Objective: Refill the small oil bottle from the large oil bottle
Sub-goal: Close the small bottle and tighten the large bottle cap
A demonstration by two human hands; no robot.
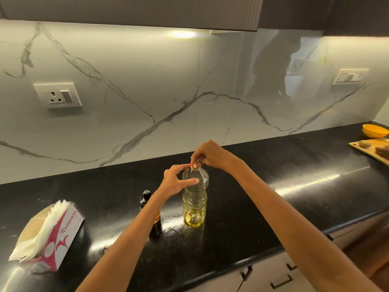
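On the black worktop (273, 197) stand two bottles: one large oil bottle (194, 199), clear, ribbed, roughly a quarter full of yellow oil, and one small oil bottle (146, 199), dark. Right hand (207, 153) pinches its red cap (193, 165); left hand (175, 180) touches its shoulder, fingers spread.

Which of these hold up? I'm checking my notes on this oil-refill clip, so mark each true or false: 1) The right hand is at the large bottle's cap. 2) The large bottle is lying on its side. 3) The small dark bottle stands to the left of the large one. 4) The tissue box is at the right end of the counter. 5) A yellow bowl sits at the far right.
1) True: the right hand pinches the red cap of the large bottle.
2) False: it stands upright on the counter.
3) True: the small dark bottle stands left of it, partly behind the left forearm.
4) False: the tissue box is at the left.
5) True: the yellow bowl sits there.
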